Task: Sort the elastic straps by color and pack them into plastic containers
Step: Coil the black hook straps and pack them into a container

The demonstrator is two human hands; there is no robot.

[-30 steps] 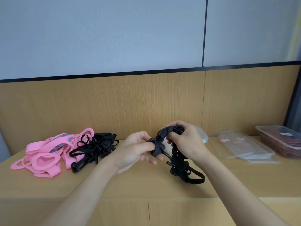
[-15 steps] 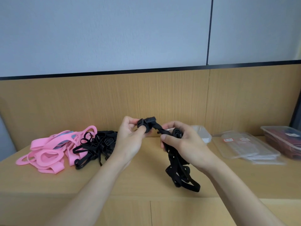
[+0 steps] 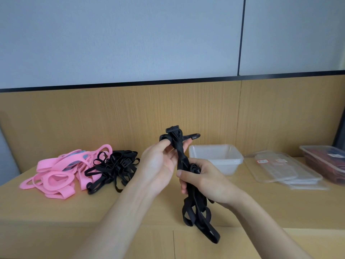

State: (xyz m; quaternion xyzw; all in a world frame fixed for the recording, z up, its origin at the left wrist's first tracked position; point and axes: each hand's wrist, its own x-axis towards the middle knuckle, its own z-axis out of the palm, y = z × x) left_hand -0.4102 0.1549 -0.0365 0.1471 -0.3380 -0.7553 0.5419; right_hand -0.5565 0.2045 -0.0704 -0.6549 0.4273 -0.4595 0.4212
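Between both sets of fingers (image 3: 186, 173), head view: black strap bundle (image 3: 180, 156), upright above the desk (image 3: 74, 208). Left hand (image 3: 158, 165) curls round its buckle end and right hand (image 3: 205, 177) grips mid-length. Loops dangle past the desk's front edge. Step looks like bundling black straps for packing. Next move likely needs a short carry behind the fingers into the open container (image 3: 225, 166); that path looks free. Pink straps (image 3: 56, 176) and black pile (image 3: 113, 165) lie left of the fingers.
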